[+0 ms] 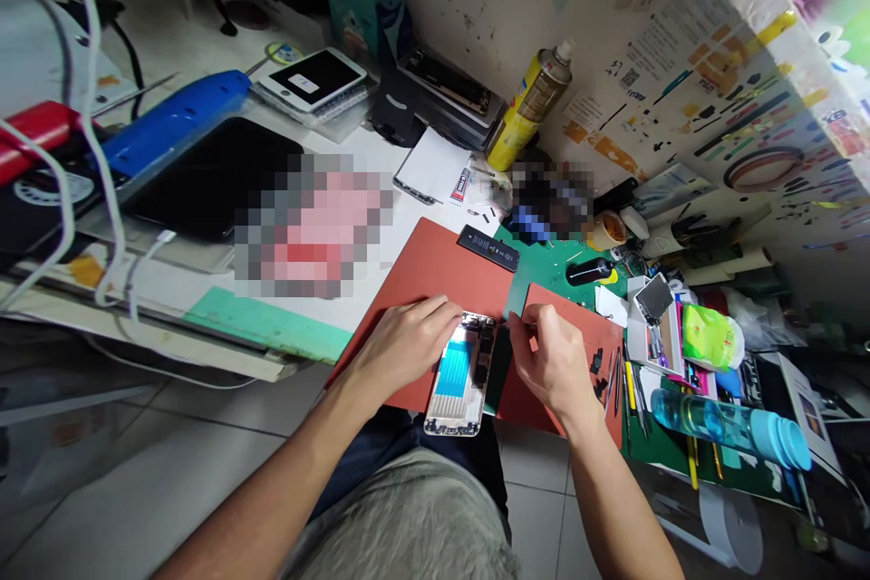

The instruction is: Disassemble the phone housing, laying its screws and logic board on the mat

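An opened phone housing [457,376] lies at the front edge of the work surface, its inside facing up, with a blue strip on the bare battery bay. My left hand [418,337] grips its upper left edge with bent fingers. Just right of the housing, my right hand [552,358] is closed in a pinch near its top corner. Whatever sits between those fingertips is too small to make out. Beyond both hands, a black phone battery [488,247] rests across the top of the reddish-brown mat [428,258].
Screwdrivers and tweezers [629,390] lie to the right, beside a blue water bottle [730,426]. A yellow spray can [530,104] stands at the back. On the left are a large black device [217,177], white cables [112,227] and a blurred-out pink item [326,227].
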Motion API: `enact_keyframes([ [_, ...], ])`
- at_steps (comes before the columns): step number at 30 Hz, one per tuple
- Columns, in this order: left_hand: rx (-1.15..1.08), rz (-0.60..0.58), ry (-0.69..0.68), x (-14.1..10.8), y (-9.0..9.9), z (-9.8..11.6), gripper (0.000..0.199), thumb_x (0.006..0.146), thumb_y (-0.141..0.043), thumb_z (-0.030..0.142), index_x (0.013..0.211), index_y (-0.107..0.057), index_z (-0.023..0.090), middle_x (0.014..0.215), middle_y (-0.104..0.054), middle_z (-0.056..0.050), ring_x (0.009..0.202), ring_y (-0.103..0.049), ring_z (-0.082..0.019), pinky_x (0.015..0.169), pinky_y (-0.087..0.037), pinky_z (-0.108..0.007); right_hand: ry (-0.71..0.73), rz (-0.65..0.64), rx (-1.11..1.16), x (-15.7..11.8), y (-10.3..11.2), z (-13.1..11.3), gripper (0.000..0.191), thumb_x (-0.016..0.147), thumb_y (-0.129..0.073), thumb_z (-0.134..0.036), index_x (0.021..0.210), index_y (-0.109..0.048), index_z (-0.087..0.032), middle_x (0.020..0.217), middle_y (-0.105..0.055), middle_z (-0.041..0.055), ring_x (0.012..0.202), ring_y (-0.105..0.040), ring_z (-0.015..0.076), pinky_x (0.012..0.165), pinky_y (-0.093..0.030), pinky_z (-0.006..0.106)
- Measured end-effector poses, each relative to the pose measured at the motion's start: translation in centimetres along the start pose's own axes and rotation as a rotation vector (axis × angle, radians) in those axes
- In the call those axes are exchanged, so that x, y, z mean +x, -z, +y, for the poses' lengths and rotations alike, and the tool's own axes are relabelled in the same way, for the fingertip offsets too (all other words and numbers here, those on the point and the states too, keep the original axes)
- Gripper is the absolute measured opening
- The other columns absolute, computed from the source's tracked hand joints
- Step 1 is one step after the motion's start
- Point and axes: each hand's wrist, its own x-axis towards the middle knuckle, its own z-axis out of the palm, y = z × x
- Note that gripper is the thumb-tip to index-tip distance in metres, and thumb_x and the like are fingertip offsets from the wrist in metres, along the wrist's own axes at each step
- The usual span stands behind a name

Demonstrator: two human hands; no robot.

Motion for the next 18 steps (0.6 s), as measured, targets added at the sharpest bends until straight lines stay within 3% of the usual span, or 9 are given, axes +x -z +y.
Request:
enact_keyframes([
  [3,0.005,0.003,0.000,0.03,-0.06,-0.01,0.021,0.112,-0.049,0.022,0.101,-0.067,0.020,0.086,-0.068,-0.001,0.073,-0.067,-0.018,0.060,-0.042,-0.034,0.007,-0.029,0.014,-0.14,-0.09,-0.10,0.005,0.106,-0.055,-0.021,0.107,-0.050,-0.023,0.088,-0.065,0.0048,0.074,-0.064,0.0204,0.066,-0.050,0.032],
  [18,0.009,0.012,-0.025,0.00,0.01,-0.02,0.020,0.112,-0.049,0.020,0.102,-0.067,0.020,0.088,-0.069,-0.001,0.074,-0.068,-0.019,0.061,-0.044,-0.035,-0.025,0.002,0.051,-0.39,-0.12,-0.01,0.006,0.105,-0.054,-0.021,0.107,-0.050,-0.024,0.080,-0.061,0.0005,0.065,-0.059,0.0181,0.060,-0.046,0.031],
])
